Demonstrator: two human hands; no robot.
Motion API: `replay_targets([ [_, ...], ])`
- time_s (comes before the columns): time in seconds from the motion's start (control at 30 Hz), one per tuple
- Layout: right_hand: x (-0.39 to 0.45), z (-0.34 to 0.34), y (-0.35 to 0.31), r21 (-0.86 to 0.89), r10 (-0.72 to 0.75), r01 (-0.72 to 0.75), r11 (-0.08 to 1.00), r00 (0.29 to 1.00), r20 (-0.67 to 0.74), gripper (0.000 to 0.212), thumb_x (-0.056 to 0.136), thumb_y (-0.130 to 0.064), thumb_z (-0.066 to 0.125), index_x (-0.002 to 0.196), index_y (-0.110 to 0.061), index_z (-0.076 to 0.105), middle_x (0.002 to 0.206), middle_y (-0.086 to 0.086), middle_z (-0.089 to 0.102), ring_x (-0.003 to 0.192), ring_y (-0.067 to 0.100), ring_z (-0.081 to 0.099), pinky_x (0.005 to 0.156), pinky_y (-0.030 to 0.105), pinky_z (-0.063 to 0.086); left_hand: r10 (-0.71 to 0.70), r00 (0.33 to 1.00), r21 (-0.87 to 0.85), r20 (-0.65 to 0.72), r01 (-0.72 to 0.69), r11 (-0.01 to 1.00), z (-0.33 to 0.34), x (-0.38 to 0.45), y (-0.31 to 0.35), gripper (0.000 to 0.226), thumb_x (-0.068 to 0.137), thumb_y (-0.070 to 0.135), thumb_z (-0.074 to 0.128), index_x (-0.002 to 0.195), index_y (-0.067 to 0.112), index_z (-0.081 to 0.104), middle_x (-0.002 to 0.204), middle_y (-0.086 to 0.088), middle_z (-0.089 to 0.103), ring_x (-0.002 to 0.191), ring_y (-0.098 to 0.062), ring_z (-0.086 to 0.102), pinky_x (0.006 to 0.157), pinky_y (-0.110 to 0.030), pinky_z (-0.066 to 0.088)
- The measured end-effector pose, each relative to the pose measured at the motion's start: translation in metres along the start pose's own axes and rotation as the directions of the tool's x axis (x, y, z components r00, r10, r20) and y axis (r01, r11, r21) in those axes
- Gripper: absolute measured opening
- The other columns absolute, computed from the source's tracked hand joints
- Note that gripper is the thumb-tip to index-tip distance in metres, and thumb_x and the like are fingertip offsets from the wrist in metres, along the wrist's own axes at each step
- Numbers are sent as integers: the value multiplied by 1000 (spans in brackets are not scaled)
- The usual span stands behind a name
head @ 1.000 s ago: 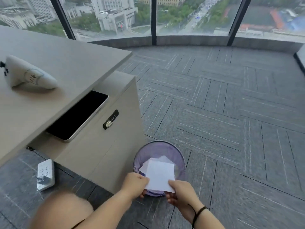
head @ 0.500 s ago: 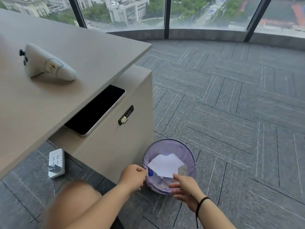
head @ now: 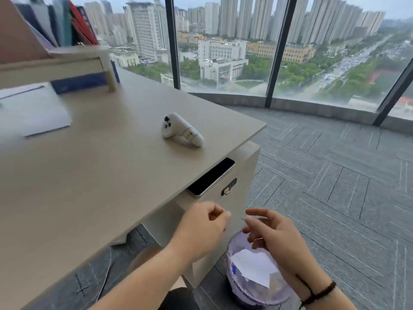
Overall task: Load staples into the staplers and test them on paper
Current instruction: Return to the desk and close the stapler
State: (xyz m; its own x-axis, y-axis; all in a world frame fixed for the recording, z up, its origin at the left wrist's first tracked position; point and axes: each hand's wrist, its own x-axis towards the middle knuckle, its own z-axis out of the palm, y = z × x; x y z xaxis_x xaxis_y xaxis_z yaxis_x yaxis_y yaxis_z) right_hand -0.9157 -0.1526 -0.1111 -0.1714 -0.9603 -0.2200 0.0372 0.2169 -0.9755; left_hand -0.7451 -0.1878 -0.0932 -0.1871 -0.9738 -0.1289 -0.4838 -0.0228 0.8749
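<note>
A: Both hands had lifted off the bin since the earlier frames; the sheet they held a second ago was lying in the waste bin.

B: Left to right?

A: Paper sheet sat far left on the desk, blurred. White panda-shaped stapler lay on its side near the desk's right edge, nobody touching it. Below that edge, a dark tablet rested on the cabinet.

B: Hands?

A: Left hand was raised in front of the cabinet, fingers loosely curled, holding nothing. Right hand hovered over the bin, fingers relaxed and spread, holding nothing. Black band on that wrist.

B: Bin contents?

A: White paper scraps, something small and blue beside them.
</note>
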Motion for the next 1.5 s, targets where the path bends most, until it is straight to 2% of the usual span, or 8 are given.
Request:
replay_targets([
  [0.2,-35,86,-78,3,-246,254,967,933,262,18,85,-2,69,102,-9,68,66,15,71,58,21,60,56,33,50,170,955,34,-245,-166,985,-107,-74,26,18,88,39,65,80,24,72,70,1,74,65,-15,68,68,-37,58],
  [0.4,-59,193,-105,5,-274,321,947,802,531,21,84,-5,71,103,-13,69,65,7,71,57,16,60,54,24,51,142,859,33,-492,-145,989,-206,-144,1,20,87,41,66,79,23,71,71,-6,73,68,-27,67,67,-45,57],
  [0.57,-85,286,-104,-66,-255,419,905,661,705,22,82,-7,75,101,-15,69,73,5,71,61,15,64,57,26,53,173,774,168,-609,-88,982,-273,-212,-40,11,89,32,68,80,27,70,72,7,69,53,-3,54,55,-16,46],
  [0.63,-95,321,-96,-115,-212,455,883,606,767,24,79,-15,79,100,-22,70,79,0,73,64,13,64,59,26,53,175,741,253,-648,-8,967,-296,-234,-61,4,86,35,70,83,33,69,79,16,69,63,-3,60,61,-13,45],
  [0.77,-109,369,-80,-214,-143,570,793,517,844,37,66,-35,83,100,-38,69,99,-13,72,69,5,64,60,20,50,112,750,333,-651,150,931,-327,-267,-96,16,81,36,76,85,44,62,88,25,64,94,15,51,74,-2,37],
  [1.07,-118,396,-77,-197,-102,602,774,425,899,23,72,-20,84,91,-27,74,66,-20,69,55,6,56,55,18,44,-3,819,272,-574,195,942,-340,-291,-132,30,79,35,77,104,46,65,93,24,66,91,6,59,73,-7,42],
  [1.33,-111,406,-78,-128,-141,619,775,366,920,29,63,-38,80,91,-32,74,87,-2,76,66,24,64,61,28,47,-17,844,211,-536,153,965,-354,-287,-136,27,81,34,77,102,45,63,97,23,64,85,-7,62,73,-18,48],
  [1.5,-99,434,-94,-85,-198,664,743,340,920,22,70,-34,79,91,-34,73,83,-7,76,66,18,64,61,25,47,1,856,159,-517,95,983,-393,-276,-135,24,82,28,78,100,42,69,91,23,70,83,1,65,74,-14,49],
])
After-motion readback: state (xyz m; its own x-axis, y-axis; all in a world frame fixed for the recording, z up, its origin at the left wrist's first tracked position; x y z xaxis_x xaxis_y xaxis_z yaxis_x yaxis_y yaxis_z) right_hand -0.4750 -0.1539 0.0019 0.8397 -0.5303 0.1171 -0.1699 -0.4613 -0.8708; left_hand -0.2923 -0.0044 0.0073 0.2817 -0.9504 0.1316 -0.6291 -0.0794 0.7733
